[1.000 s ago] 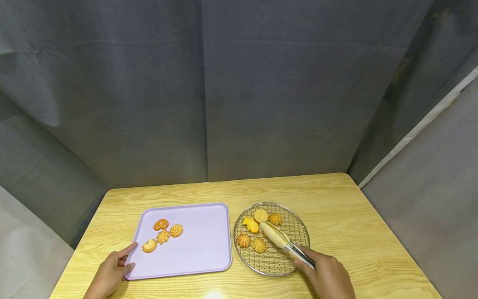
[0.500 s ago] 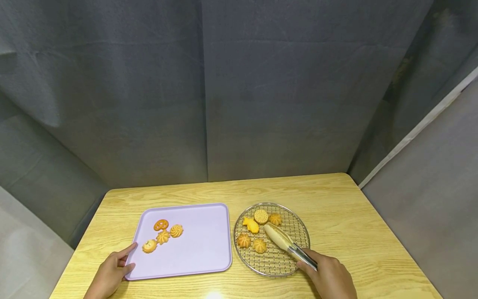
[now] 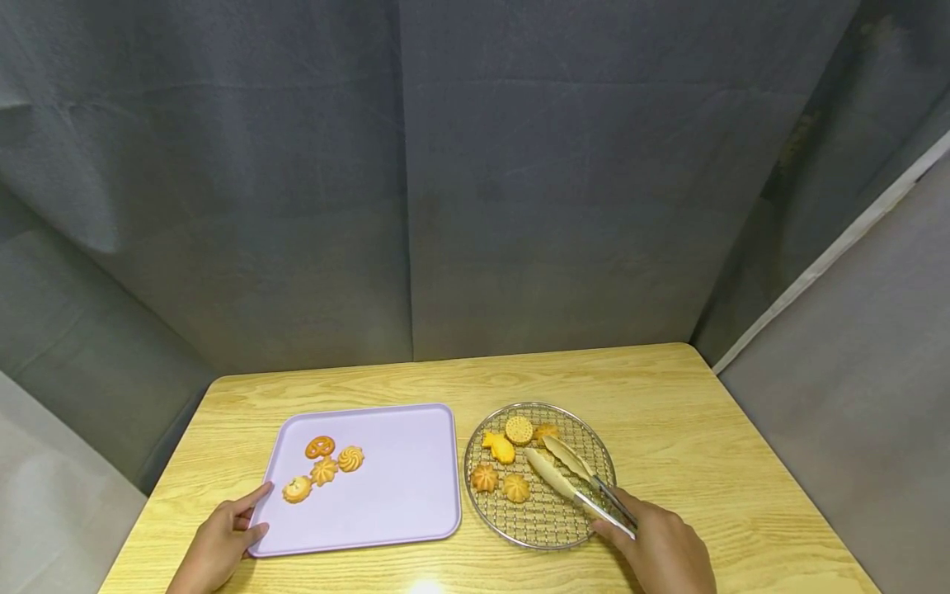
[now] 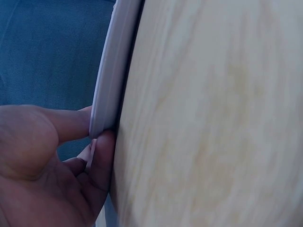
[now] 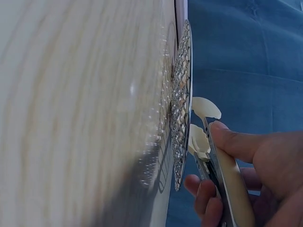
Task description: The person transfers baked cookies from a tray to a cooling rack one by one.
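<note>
My left hand (image 3: pixel 218 536) pinches the left edge of a lilac tray (image 3: pixel 401 495), thumb on one face and fingers on the other in the left wrist view. On the tray lie a pretzel cookie (image 3: pixel 320 446), a swirl cookie (image 3: pixel 350 458), a flower-shaped cookie (image 3: pixel 323 471) and a round cookie (image 3: pixel 297 488). My right hand (image 3: pixel 660 540) grips metal tongs (image 5: pixel 234 184) with cream tips, which stand apart over a round wire rack (image 3: pixel 519 528). Nothing shows between the tips. One tip partly covers a flower-shaped cookie (image 3: pixel 547 431) on the rack.
Also on the rack are a fish-shaped cookie (image 3: pixel 500 447), a dotted round cookie (image 3: pixel 519 430) and two more flower-shaped cookies, one of them a browner cookie (image 3: pixel 485 478). The wooden table (image 3: pixel 705 445) bears everything, with a grey curtain (image 3: pixel 549 206) behind.
The tongs have drawn slightly right and nearer me, and their closed tips have spread apart. My left hand, the tray and the cookies have stayed in place.
</note>
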Demonstrator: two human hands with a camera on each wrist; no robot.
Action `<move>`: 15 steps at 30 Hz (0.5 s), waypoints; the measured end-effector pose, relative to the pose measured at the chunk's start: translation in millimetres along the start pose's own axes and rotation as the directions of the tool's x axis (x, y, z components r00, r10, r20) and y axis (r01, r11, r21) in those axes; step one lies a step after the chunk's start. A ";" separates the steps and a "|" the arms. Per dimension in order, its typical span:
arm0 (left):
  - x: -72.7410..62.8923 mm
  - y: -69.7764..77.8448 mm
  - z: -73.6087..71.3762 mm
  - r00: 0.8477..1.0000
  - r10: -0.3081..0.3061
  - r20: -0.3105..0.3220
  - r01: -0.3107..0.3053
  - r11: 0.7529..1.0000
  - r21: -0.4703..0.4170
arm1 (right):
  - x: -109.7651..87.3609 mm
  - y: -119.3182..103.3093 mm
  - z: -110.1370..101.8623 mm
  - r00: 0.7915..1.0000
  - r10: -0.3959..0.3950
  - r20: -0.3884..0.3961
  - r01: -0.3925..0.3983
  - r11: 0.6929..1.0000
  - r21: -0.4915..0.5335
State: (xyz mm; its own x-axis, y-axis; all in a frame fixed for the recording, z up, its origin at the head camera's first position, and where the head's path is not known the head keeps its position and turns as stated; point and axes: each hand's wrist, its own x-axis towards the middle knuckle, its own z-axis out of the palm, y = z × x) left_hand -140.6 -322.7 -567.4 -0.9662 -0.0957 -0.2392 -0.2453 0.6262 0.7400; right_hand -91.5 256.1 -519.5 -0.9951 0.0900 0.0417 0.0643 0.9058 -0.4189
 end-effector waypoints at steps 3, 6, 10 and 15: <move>-0.7 0.2 0.0 1.000 -0.003 -0.001 0.003 1.000 -0.001 | -0.2 -0.2 -2.5 1.000 0.004 -0.012 -0.004 1.000 -0.012; -1.0 0.4 0.0 1.000 -0.005 -0.001 0.005 1.000 -0.001 | -0.4 -0.9 -4.5 1.000 0.004 -0.021 -0.005 1.000 -0.020; -1.1 0.5 0.0 1.000 -0.005 -0.003 0.005 1.000 0.002 | -0.1 -3.4 -6.4 1.000 0.008 -0.018 -0.009 1.000 -0.029; -1.6 0.1 -0.1 1.000 -0.004 -0.005 0.004 1.000 0.002 | 0.7 -8.0 -6.5 1.000 -0.003 -0.011 0.003 0.999 -0.041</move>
State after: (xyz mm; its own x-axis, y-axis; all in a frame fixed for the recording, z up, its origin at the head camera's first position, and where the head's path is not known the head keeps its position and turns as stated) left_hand -139.1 -322.5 -566.9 -0.9656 -0.1022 -0.2391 -0.2491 0.6274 0.7378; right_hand -92.2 251.6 -510.2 -0.9943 0.0919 0.0533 0.0648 0.9222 -0.3813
